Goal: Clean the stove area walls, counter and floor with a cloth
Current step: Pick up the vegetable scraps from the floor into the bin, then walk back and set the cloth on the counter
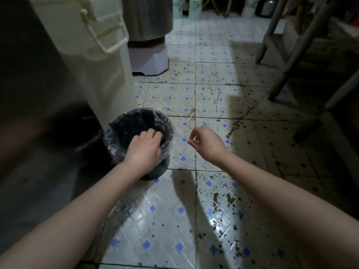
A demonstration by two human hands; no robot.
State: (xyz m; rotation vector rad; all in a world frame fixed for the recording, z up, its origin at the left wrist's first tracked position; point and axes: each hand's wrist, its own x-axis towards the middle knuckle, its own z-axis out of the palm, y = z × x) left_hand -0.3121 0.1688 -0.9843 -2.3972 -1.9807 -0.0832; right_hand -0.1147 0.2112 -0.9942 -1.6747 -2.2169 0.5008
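Plainly unfinished: floor (213, 98) spotted, no cloth in sight; our left hand (144, 150) reaches into bin (120, 121), grasp unclear; right hand (206, 141) loosely curled, empty.

Little black bin (143, 110) with a clear plastic liner (113, 144) sits right up against a big cream plastic tub (97, 74) (the kind with a chunky side handle). Behind that, a steel drum (147, 16) on a pale pedestal (149, 59). Metal rack legs (279, 61) off right, mint-green containers (196, 6) at the back.
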